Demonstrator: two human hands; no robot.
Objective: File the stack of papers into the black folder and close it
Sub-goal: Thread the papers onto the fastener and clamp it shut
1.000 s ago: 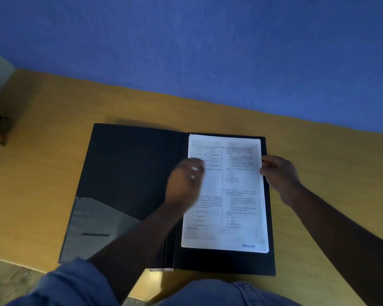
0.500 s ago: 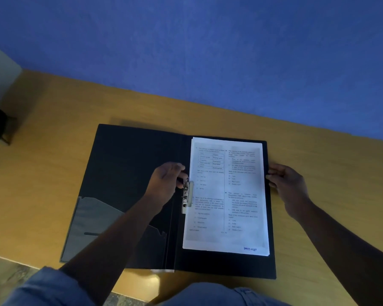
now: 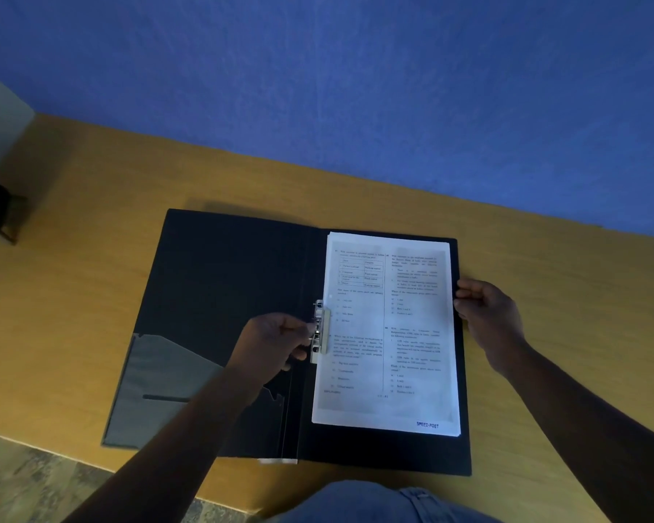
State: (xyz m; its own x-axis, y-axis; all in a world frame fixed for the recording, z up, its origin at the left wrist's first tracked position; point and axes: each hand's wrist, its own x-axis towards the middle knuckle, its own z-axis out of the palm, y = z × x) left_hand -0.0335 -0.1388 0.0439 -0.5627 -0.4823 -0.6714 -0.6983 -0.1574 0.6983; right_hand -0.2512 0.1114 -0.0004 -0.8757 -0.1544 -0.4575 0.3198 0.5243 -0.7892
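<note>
The black folder (image 3: 219, 296) lay open and flat on the wooden desk (image 3: 72, 266), with the stack of papers (image 3: 387, 334) resting on its right half, printed side up and squared within the cover. A grey pocket (image 3: 155, 375) sat on the lower part of the left flap. A metal clip (image 3: 321, 331) stood along the spine, touching the left edge of the papers. The left hand (image 3: 270, 343) was at the clip, its fingers (image 3: 299, 328) curled and pinched against the metal. The right hand (image 3: 487, 315) rested at the right edge of the folder, fingers bent and touching the edge of the papers; whether they gripped the sheets or only steadied them could not be told. A blue wall (image 3: 355, 88) rose behind the desk.
</note>
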